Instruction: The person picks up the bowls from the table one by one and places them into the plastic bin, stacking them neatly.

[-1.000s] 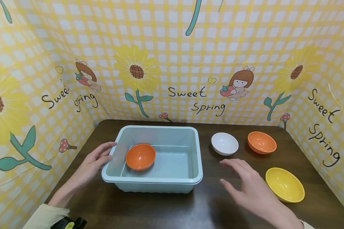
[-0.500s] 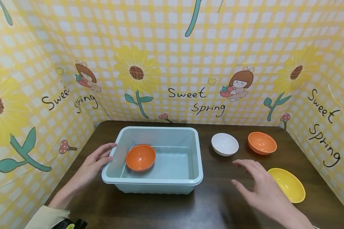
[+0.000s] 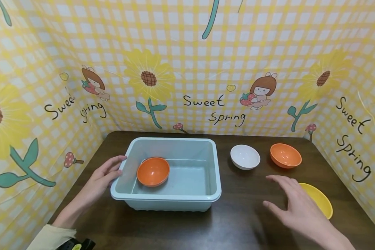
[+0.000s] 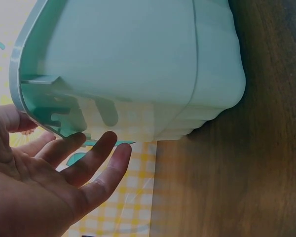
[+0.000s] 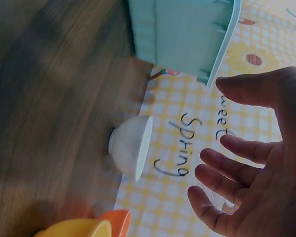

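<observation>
Left grip (image 3: 98, 177): loosely open, its fingertips at the left rim of the tub (image 3: 165, 197). From the wrist view my fingers spread along the outer wall, lightly bent; I cannot tell whether thumb and finger truly pinch the rim.
Why there: my touch looks too light for lifting, so I judge it a steadying one, keeping the tub from sliding on the table (image 3: 165, 229).
Left arm: it comes in low from the near left corner, sleeve (image 3: 50, 238) drawn back from the wrist, so nothing of it crosses the tub's mouth.
Right grip (image 3: 300, 205): wide open and holding nothing, thumb well apart from the fingers, which curve a little and point left.
Right arm: it reaches in from the near right corner, held over the table, and hides part of the yellow bowl (image 3: 321, 199). In the wrist view that bowl lies apart from my fingers.
Inner bowl (image 3: 153, 172): orange, mouth up, inside the tub toward its left wall, which leaves the right half of the floor bare. A pale edge shows behind it; I cannot tell whether something sits underneath.
Outer bowls: the white bowl (image 3: 245, 157) near the tub's right side, the other orange bowl (image 3: 285, 156) beyond it to the right, the yellow nearest me. All stand mouth up with gaps between, which I judge leaves each rim easy to reach.
</observation>
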A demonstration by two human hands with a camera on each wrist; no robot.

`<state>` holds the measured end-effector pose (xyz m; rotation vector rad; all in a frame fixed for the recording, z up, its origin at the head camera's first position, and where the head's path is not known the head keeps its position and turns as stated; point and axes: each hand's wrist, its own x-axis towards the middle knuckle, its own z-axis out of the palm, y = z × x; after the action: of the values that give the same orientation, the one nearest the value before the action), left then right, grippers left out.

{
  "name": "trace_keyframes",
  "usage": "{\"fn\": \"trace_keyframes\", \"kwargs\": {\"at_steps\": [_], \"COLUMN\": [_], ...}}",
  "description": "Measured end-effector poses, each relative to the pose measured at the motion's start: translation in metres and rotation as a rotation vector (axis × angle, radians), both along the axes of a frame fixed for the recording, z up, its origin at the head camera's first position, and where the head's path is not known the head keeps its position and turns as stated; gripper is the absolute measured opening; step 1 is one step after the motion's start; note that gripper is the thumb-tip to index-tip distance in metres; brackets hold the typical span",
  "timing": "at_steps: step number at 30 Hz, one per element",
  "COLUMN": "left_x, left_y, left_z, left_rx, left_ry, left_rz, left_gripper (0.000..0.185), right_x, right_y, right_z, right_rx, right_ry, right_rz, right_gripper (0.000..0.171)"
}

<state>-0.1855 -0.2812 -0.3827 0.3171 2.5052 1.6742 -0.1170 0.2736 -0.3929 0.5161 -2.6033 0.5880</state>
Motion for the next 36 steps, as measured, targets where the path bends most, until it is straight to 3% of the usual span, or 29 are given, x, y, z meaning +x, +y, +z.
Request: {"fn": "trace_keyframes", "kwargs": {"at_steps": [13,26,36], "left_x": [0.000,0.001,0.000], "left_y": [-0.001,-0.001,-0.001], "left_z": [-0.001,-0.001,-0.001], "left_rx": [0.005,-0.002,0.004], "left_ry": [0.014,0.010,-0.003], "left_rz": [-0.011,-0.005,0.000], "left_gripper": [0.050,0.051,0.051], "right_x": [-0.002,0.003,0.004], "right_y": [0.036,0.070,0.095], "right_z": [-0.018,-0.034,-0.047], "right_rx": [0.016,-0.001,0.016], "right_ry": [-0.040,-0.159,-0.172], "right_rz": [-0.108,-0.217,-0.299], "right_gripper": [0.074,0.079,0.087]}}
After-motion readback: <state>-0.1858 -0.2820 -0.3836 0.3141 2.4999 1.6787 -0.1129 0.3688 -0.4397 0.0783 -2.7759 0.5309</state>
